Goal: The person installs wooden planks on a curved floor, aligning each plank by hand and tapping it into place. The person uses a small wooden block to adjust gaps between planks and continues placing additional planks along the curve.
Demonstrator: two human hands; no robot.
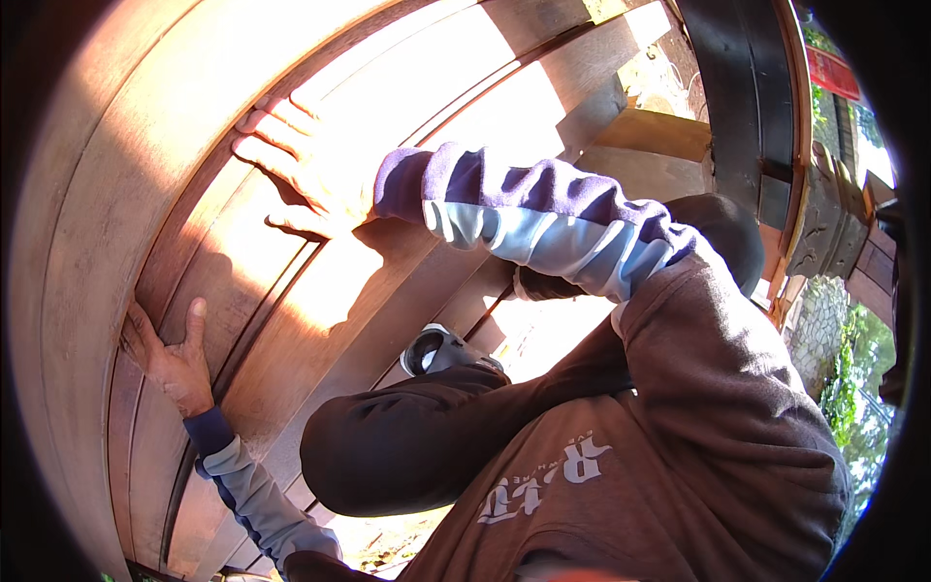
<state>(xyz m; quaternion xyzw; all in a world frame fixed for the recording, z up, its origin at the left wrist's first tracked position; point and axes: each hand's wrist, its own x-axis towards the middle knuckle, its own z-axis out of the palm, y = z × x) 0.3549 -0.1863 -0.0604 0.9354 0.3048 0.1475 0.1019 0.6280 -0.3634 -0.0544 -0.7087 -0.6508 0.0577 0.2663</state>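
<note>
My right hand [303, 179] lies on brown wooden planks [254, 267] in strong sunlight, fingers spread toward the edge of a wide board [82, 223]. Lower on the left, my left hand [176, 367] rests on the same planks. Its thumb stands apart, and its fingers reach to the seam beside the wide board, where the tips are partly hard to see. Neither hand grips anything that shows. Narrow dark gaps run between the planks, and the wide board curves along the left side of the view.
My bent leg in dark trousers [398, 441] is close to the planks. A black-and-white shoe-like thing [432, 351] shows beyond my knee. Wooden block pieces [655, 134] and a dark curved panel [742, 78] stand at the far right, with greenery [849, 378] outside.
</note>
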